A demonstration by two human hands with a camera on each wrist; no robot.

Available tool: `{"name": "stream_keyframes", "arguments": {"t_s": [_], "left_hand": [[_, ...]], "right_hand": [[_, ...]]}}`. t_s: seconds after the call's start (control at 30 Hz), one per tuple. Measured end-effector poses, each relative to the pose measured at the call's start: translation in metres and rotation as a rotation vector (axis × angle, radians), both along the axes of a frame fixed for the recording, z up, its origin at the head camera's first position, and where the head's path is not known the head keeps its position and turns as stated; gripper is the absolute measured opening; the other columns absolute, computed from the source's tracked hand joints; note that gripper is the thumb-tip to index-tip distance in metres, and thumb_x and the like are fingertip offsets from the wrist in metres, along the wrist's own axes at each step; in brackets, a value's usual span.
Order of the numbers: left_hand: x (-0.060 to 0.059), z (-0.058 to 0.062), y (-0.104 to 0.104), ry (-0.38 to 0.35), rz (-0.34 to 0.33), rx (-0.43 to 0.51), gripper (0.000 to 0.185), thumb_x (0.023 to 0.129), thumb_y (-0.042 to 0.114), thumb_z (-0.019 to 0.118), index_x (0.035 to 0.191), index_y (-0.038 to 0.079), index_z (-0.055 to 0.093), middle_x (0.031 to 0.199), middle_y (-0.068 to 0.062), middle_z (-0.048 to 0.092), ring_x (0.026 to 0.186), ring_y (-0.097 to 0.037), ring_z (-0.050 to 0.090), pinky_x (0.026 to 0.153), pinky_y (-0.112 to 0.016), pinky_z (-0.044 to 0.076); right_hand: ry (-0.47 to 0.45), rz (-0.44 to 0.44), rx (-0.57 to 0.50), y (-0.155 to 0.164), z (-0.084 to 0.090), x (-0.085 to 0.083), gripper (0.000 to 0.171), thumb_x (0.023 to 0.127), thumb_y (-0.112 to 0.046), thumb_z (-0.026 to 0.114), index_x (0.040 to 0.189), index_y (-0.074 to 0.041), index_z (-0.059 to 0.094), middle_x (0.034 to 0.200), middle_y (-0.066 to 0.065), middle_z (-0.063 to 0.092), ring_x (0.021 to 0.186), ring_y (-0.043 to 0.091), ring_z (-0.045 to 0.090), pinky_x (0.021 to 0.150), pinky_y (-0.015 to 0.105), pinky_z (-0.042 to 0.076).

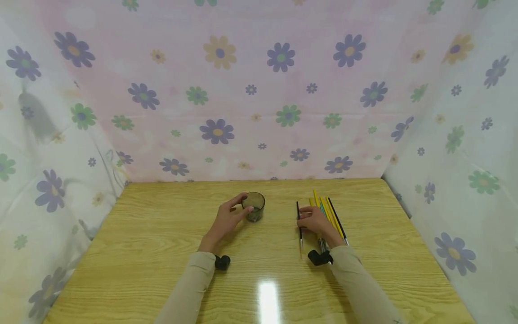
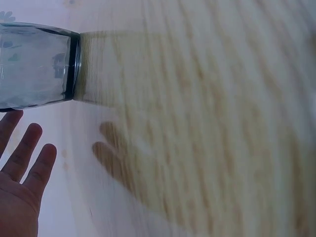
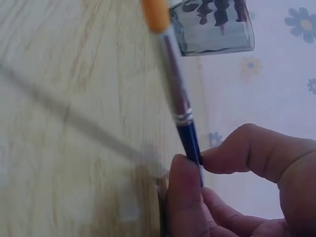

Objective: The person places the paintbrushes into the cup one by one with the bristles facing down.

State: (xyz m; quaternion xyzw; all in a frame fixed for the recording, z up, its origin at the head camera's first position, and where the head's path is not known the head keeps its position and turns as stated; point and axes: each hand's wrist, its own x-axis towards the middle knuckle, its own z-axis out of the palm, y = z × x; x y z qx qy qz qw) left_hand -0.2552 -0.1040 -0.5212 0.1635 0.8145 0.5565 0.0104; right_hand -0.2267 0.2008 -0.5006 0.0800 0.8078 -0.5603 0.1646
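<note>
My left hand [image 1: 226, 219] holds the side of a clear, dark-tinted drinking glass [image 1: 256, 214], its thumb on the near side and a finger by the rim. In the left wrist view the other fingers [image 2: 39, 170] are spread and nearly straight below the glass [image 2: 34, 66]. My right hand [image 1: 318, 224] pinches a thin dark blue paintbrush [image 1: 301, 231] between thumb and fingers. The right wrist view shows this brush's silver ferrule [image 3: 173, 79] and orange bristles pointing away from the fingertips. Under and beside the right hand lie several yellow and dark paintbrushes [image 1: 332, 213], partly hidden by it.
The wooden table [image 1: 162, 252] carries the glass and brushes. Flower-patterned cloth [image 1: 243, 103] hangs behind the table and along both sides. A bright light reflection [image 1: 269, 301] shows on the near part of the tabletop.
</note>
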Motion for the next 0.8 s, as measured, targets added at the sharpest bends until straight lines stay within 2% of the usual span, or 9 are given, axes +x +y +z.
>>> {"name": "stream_keyframes", "arguments": {"t_s": [0.2, 0.4, 0.47, 0.6, 0.8], "left_hand": [[-0.002, -0.001, 0.0, 0.009, -0.003, -0.018, 0.06, 0.098, 0.033, 0.071, 0.151, 0.013, 0.051, 0.151, -0.009, 0.054, 0.14, -0.032, 0.048, 0.115, -0.058, 0.038], [-0.002, -0.003, -0.001, 0.005, -0.014, 0.027, 0.061, 0.098, 0.031, 0.071, 0.151, 0.011, 0.05, 0.149, -0.013, 0.055, 0.137, -0.033, 0.051, 0.113, -0.06, 0.039], [0.0, 0.001, -0.001, -0.012, -0.025, 0.061, 0.061, 0.099, 0.026, 0.07, 0.152, 0.007, 0.048, 0.15, -0.017, 0.053, 0.137, -0.036, 0.05, 0.114, -0.061, 0.038], [0.001, 0.001, -0.001, -0.036, -0.044, 0.123, 0.061, 0.099, 0.02, 0.07, 0.153, 0.004, 0.046, 0.152, -0.021, 0.05, 0.139, -0.04, 0.047, 0.114, -0.061, 0.038], [-0.002, -0.005, 0.001, -0.028, -0.052, 0.172, 0.061, 0.098, 0.017, 0.07, 0.152, 0.001, 0.046, 0.149, -0.023, 0.051, 0.137, -0.04, 0.05, 0.11, -0.05, 0.047]], "right_hand": [[0.037, -0.037, -0.066, -0.003, -0.004, 0.003, 0.054, 0.093, 0.002, 0.064, 0.144, 0.009, 0.048, 0.127, 0.028, 0.062, 0.094, 0.021, 0.069, 0.076, 0.035, 0.062], [0.113, -0.045, -0.155, -0.008, -0.008, 0.008, 0.053, 0.095, 0.002, 0.061, 0.146, 0.008, 0.047, 0.13, 0.03, 0.061, 0.093, 0.017, 0.068, 0.077, 0.033, 0.061], [0.127, -0.039, -0.179, -0.01, -0.007, 0.009, 0.053, 0.095, 0.003, 0.061, 0.146, 0.008, 0.047, 0.131, 0.032, 0.06, 0.095, 0.02, 0.069, 0.076, 0.032, 0.061], [0.149, -0.044, -0.211, -0.015, -0.01, 0.012, 0.052, 0.096, 0.003, 0.061, 0.146, 0.006, 0.048, 0.133, 0.031, 0.06, 0.102, 0.03, 0.069, 0.076, 0.031, 0.061], [0.202, -0.066, -0.27, -0.025, -0.005, 0.018, 0.052, 0.096, 0.005, 0.061, 0.147, 0.002, 0.05, 0.134, 0.029, 0.059, 0.112, 0.043, 0.066, 0.076, 0.031, 0.061]]}}
